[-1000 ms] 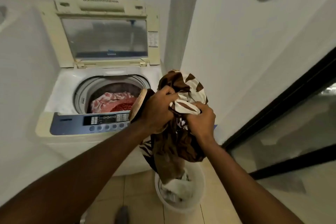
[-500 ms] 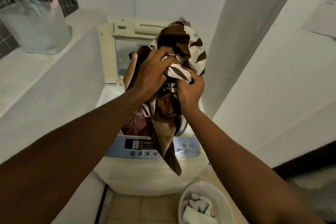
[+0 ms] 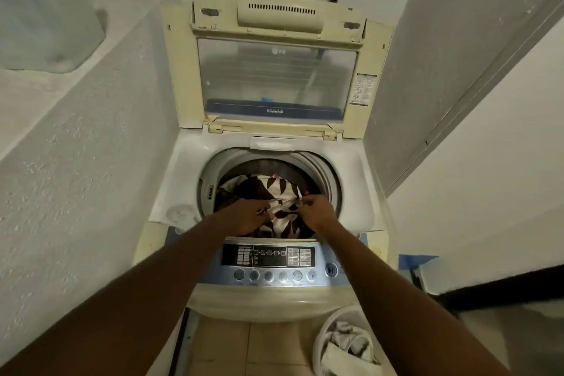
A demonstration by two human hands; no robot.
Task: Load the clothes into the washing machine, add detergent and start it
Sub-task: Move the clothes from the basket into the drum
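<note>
A cream top-loading washing machine [image 3: 360,192] stands straight ahead with its lid [image 3: 274,76] raised. A brown and white patterned garment [image 3: 279,192] lies inside the drum. My left hand [image 3: 244,215] and my right hand [image 3: 319,207] both reach into the drum opening and grip this garment from either side. The blue control panel [image 3: 274,265] with a row of round buttons sits just below my wrists. A white basket [image 3: 332,323] with pale clothes in it stands on the floor at the lower right.
A low white wall [image 3: 85,162] runs close along the left, with a translucent plastic container [image 3: 45,15] on its ledge. White walls close in on the right. Tan floor tiles [image 3: 250,345] show in front of the machine.
The garment has gone from chest height above the machine down into the drum, both hands moving with it. The view has tilted down over the machine.
</note>
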